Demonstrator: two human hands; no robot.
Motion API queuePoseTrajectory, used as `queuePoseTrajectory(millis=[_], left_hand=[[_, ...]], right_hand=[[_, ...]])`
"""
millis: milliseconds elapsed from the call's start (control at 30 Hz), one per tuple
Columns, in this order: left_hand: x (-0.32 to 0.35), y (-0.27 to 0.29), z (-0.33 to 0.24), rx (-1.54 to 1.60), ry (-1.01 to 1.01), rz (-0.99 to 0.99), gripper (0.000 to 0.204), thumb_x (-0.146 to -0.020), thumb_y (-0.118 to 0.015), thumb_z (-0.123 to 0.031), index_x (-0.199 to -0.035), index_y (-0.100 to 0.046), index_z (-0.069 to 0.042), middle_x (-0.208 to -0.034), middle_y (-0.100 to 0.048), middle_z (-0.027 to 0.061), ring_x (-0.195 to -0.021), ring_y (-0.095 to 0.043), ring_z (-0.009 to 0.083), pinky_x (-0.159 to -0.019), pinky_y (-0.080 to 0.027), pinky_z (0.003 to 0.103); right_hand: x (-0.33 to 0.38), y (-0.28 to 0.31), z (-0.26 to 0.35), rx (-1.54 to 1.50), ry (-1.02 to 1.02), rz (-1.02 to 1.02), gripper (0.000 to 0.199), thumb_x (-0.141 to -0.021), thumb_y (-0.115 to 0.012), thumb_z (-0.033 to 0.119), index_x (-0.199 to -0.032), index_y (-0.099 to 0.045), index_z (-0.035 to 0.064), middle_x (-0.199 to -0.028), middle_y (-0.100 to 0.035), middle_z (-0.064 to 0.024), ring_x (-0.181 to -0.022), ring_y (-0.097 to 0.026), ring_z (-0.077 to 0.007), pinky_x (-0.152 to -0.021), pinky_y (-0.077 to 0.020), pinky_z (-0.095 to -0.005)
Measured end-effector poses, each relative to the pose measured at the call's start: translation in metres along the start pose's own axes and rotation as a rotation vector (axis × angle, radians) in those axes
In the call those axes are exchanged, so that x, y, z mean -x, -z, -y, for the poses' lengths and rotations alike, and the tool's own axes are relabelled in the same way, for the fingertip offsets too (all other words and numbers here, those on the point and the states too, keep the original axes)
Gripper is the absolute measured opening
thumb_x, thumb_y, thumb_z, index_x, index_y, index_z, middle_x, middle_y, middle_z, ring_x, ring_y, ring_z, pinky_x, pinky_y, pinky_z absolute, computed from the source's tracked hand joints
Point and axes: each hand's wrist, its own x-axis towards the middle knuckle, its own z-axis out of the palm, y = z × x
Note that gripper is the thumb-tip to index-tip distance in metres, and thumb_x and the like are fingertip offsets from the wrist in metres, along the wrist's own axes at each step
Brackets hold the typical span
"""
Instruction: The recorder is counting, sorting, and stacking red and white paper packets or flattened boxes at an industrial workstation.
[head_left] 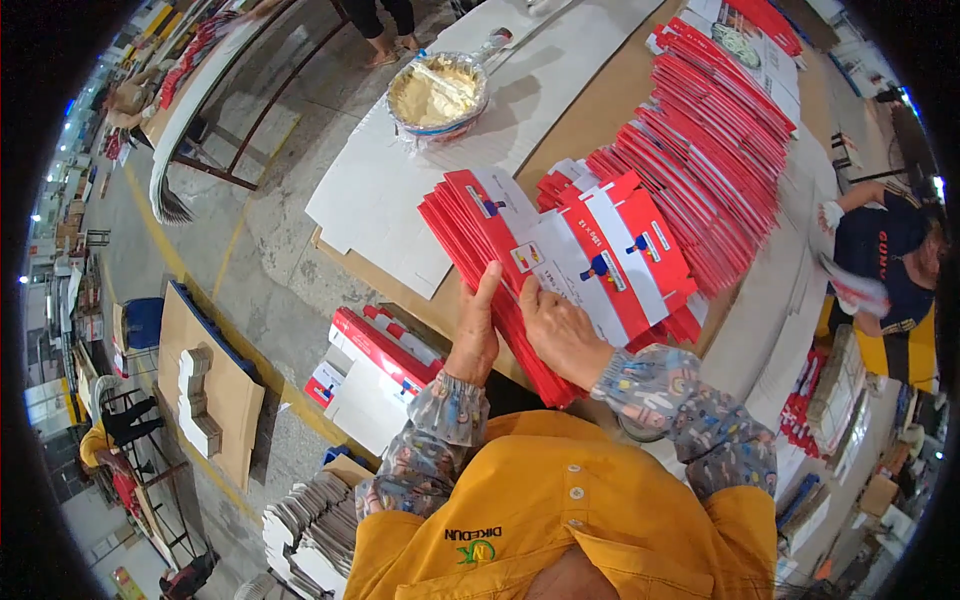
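Observation:
A stack of flat red-and-white printed carton blanks lies on the brown table in front of me. My left hand grips the near edge of that stack, thumb up against the top sheets. My right hand lies flat, fingers spread, on a red-and-white blank topping the pile beside it. Both forearms wear patterned sleeve covers over a yellow shirt. A long fanned row of the same red blanks runs toward the far right of the table.
A foil-lined bowl of pale paste sits on white sheets at the far side. More blanks and grey stacks sit on the floor to my left. Another person in dark blue works at the right.

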Motion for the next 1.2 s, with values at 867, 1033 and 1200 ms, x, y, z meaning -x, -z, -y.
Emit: queuePoseTrajectory(millis=[867, 1033, 1200], left_hand=[[0.107, 0.060, -0.121, -0.904, -0.571, 0.138, 0.054, -0.055, -0.076, -0.011, -0.106, -0.062, 0.000, -0.100, -0.065, 0.0082, -0.087, -0.063, 0.0198, -0.080, -0.051, 0.033], [0.095, 0.064, -0.123, -0.874, -0.359, 0.317, 0.041, -0.062, -0.074, -0.004, -0.101, -0.064, -0.001, -0.094, -0.067, 0.0063, -0.083, -0.063, 0.0176, -0.076, -0.051, 0.031], [0.058, 0.113, -0.090, -0.967, -0.466, 0.434, 0.032, -0.068, -0.074, -0.001, -0.099, -0.064, -0.002, -0.097, -0.066, 0.0047, -0.090, -0.061, 0.0162, -0.079, -0.052, 0.032]], right_hand=[[0.005, 0.117, 0.060, -0.289, 0.220, -0.510, 0.071, -0.066, -0.076, 0.054, -0.109, -0.055, 0.0013, -0.081, -0.063, -0.0131, -0.070, -0.065, -0.0313, -0.060, -0.0508, -0.0408], [0.015, 0.077, 0.071, -0.400, 0.018, -0.408, 0.070, -0.069, -0.073, 0.055, -0.113, -0.054, 0.0039, -0.073, -0.062, -0.0143, -0.063, -0.063, -0.0325, -0.055, -0.0490, -0.0418], [0.009, 0.045, 0.106, -0.281, -0.161, -0.457, 0.065, -0.071, -0.073, 0.051, -0.109, -0.055, 0.0023, -0.081, -0.061, -0.0162, -0.071, -0.060, -0.0342, -0.061, -0.0476, -0.0438]])
